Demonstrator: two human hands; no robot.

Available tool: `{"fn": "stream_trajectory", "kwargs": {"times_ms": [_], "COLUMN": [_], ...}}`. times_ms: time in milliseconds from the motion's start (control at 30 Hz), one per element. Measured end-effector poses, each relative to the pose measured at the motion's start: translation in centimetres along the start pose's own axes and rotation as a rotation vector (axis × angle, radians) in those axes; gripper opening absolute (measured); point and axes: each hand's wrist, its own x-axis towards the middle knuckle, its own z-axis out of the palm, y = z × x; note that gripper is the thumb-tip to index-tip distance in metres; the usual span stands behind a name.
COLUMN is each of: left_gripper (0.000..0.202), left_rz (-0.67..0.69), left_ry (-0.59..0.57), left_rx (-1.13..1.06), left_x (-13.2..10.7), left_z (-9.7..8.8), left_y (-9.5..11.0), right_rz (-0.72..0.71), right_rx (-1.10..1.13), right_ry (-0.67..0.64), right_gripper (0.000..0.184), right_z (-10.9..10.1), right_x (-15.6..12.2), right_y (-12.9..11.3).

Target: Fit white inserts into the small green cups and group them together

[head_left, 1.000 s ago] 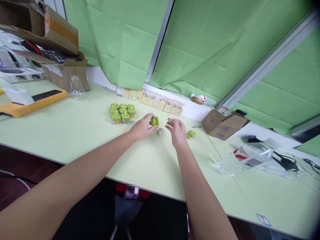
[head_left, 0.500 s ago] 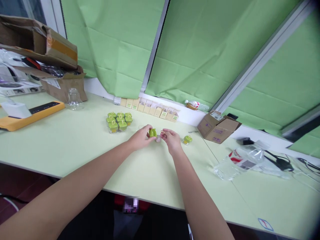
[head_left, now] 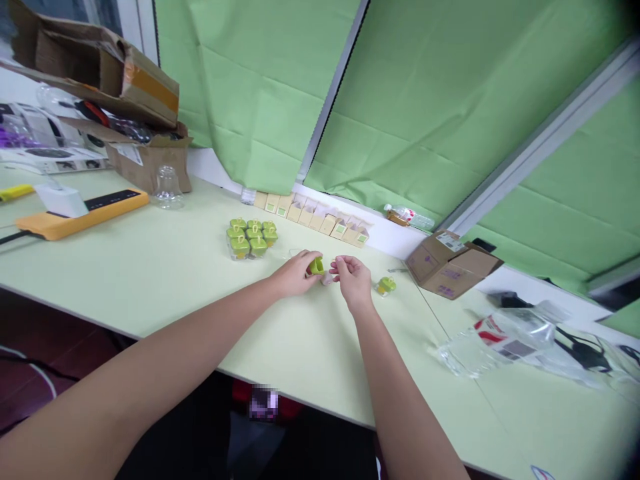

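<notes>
My left hand (head_left: pixel 300 272) is closed around a small green lid (head_left: pixel 317 267), its hollow side turned to the right. Just right of it, my right hand (head_left: pixel 351 277) pinches a small pale loop (head_left: pixel 334 263), partly hidden by the fingers. Below and between the hands sits a small clear container (head_left: pixel 327 278), mostly covered by them. A green-lidded small jar (head_left: pixel 386 286) stands to the right of my right hand. To the left, several like jars (head_left: pixel 253 239) with loops on their lids stand in a close group.
Small cardboard boxes (head_left: pixel 314 217) line the back edge. An open carton (head_left: pixel 453 263) and a large water bottle (head_left: pixel 500 340) are on the right. At left lie an orange power strip (head_left: pixel 100 212), a clear plastic dome (head_left: pixel 168 188) and stacked cartons (head_left: pixel 150 160).
The view has swung a little to the left, so things sit further right. The green lid in my left hand is turned more to the right. Both hands keep their holds.
</notes>
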Motion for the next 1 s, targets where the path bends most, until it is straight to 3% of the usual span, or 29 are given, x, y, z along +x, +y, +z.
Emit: {"fn": "stream_trajectory", "kwargs": {"times_ms": [200,433,533,800,1000], "left_gripper": [0.043,0.042,0.042,0.044,0.047], "left_rz": [0.052,0.125,0.145,0.086,0.119], "left_ry": [0.0,-0.026,-0.047,-0.01,-0.021], "left_rx": [-0.01,0.001,0.01,0.012,0.054], "left_x": [0.1,0.1,0.0,0.1,0.1], "left_z": [-0.1,-0.6,-0.8,-0.9,-0.9], "left_y": [0.1,1.0,1.6,1.8,1.9], "right_rz": [-0.142,-0.162,-0.151,-0.015,-0.094], "right_rx": [-0.254,-0.343,-0.3,-0.041,-0.169], "right_ry": [-0.074,-0.11,-0.092,-0.215,-0.139], "right_gripper": [0.032,0.023,0.023,0.024,0.022], "right_z": [0.3,0.8,1.2,1.7,1.8], "right_x": [-0.3,-0.9,-1.3,-1.6,-1.4], "right_y": [0.5,0.5,0.4,-0.6,0.4]}}
